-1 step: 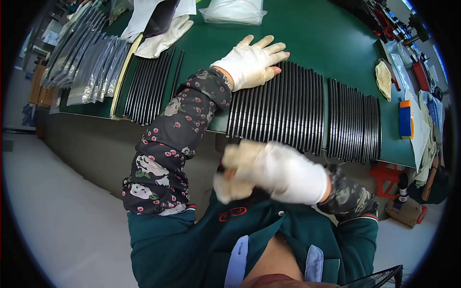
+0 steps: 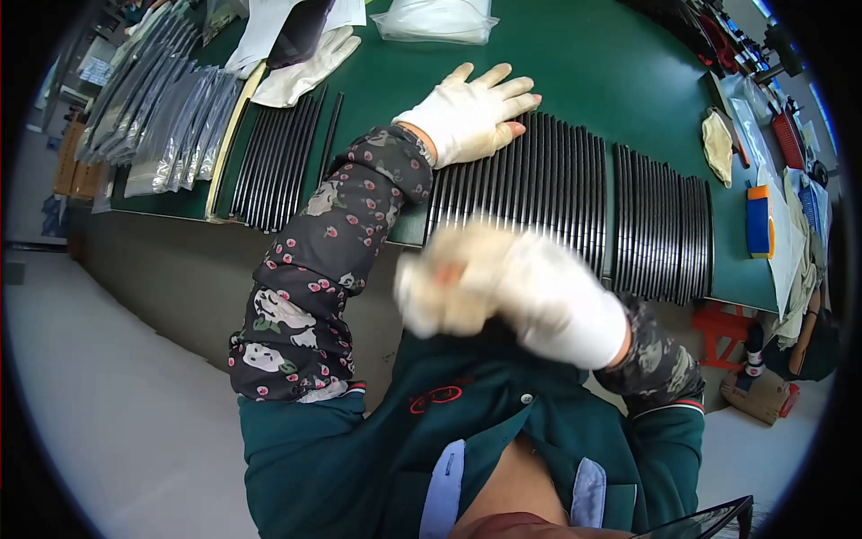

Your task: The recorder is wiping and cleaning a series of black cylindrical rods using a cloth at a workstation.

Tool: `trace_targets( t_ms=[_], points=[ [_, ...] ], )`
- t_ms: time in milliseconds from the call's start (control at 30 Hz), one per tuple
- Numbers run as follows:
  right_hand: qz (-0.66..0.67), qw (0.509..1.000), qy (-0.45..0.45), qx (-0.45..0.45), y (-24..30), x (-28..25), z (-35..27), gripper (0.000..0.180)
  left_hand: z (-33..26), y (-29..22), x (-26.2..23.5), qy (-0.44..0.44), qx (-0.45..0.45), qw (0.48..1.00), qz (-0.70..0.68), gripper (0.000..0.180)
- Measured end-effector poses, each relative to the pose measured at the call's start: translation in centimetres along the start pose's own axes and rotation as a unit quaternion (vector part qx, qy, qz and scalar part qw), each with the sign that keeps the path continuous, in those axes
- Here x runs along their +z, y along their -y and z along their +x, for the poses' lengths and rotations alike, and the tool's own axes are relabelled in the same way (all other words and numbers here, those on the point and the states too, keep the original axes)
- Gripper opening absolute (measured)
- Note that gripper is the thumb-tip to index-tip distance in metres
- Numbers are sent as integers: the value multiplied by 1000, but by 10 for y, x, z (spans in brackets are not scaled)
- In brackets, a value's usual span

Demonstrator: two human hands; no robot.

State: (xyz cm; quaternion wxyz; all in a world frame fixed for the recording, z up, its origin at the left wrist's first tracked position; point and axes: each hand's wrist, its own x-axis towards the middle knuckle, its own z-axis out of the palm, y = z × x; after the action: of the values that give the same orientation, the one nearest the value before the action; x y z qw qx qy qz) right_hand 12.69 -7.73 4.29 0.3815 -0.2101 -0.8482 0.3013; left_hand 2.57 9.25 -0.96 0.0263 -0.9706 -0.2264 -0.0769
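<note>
My left hand, in a white glove with bare fingertips showing, lies flat with its fingers spread at the far left end of a row of slim black rods. Motion blurs my right hand, also gloved in white. It hovers at the near ends of that row, over the table's front edge, with its fingers seeming curled. Whether it holds anything is smeared. A second row of black rods lies to the right, a narrow gap apart. Further left is a smaller group of black rods.
Clear plastic sleeves with dark contents are stacked at the left of the green table. A phone and a loose white glove lie beside them. A plastic-wrapped white bundle sits far back. Blue-and-orange tape stands at the right.
My right hand has moved slightly away from my body, up over the near ends of the rods. My left hand has stayed in place.
</note>
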Motion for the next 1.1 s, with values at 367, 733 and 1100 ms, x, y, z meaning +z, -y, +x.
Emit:
trace_targets(
  t_ms=[367, 733, 1100],
  points=[
    [308, 924, -70, 215, 12, 0, -21, 45, -1, 2, 3, -9, 2, 1000, -3, 47],
    [16, 987, 62, 146, 26, -5, -60, 41, -1, 5, -1, -10, 19, 1000, 13, 52],
    [-77, 978, -48, 187, 27, -55, -54, 37, -23, -1, -11, 6, 148, 988, -38, 64]
  ],
)
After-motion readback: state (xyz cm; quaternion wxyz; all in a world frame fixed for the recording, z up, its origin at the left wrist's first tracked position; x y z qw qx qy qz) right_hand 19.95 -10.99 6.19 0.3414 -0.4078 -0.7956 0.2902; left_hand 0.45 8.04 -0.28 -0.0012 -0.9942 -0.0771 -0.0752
